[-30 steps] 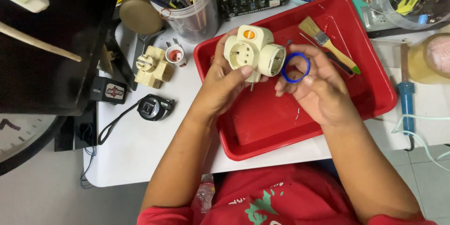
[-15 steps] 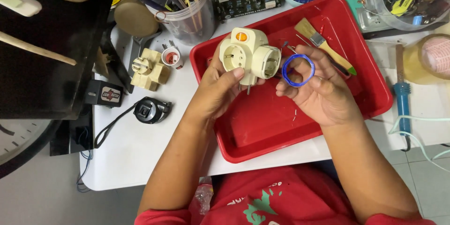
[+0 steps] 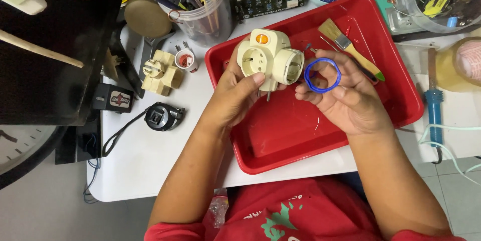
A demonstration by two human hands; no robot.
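My left hand (image 3: pixel 239 95) grips a cream multi-socket plug adapter (image 3: pixel 268 59) with an orange indicator on top, its metal pins pointing down over the red tray (image 3: pixel 280 143). My right hand (image 3: pixel 345 98) pinches a blue plastic ring (image 3: pixel 322 75) between the fingertips, right beside the adapter's right-hand socket. Both hands hover above the tray's middle.
A wooden paintbrush (image 3: pixel 350 48) lies in the tray's far right. Left of the tray sit another cream adapter (image 3: pixel 161 73), a small lamp holder (image 3: pixel 185 60), a black adapter with cable (image 3: pixel 163 116) and a clear cup of tools (image 3: pixel 203 15). A blue soldering iron (image 3: pixel 434 105) lies at the right.
Both hands have kept the adapter and the ring in much the same place; the ring sits slightly closer to the adapter's right-hand socket.
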